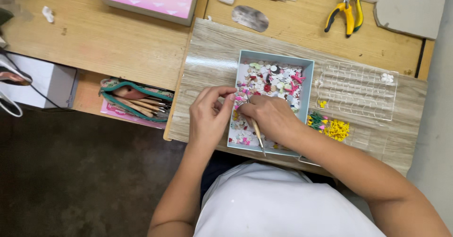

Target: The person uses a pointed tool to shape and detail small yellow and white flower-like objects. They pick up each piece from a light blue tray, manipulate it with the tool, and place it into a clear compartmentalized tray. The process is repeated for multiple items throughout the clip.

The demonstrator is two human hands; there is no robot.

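A pale-blue tray of tiny colourful pieces is lying on the wood-grain board. The right hand is grasping a thin wooden tool, long axis pointing toward the person. The left hand, touching the tray's left edge, is pinching something too small to tell.

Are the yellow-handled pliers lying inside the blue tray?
No, the yellow-handled pliers lie on the wooden desk at the top right, well apart from the blue tray.

Craft desk: pliers, bead tray
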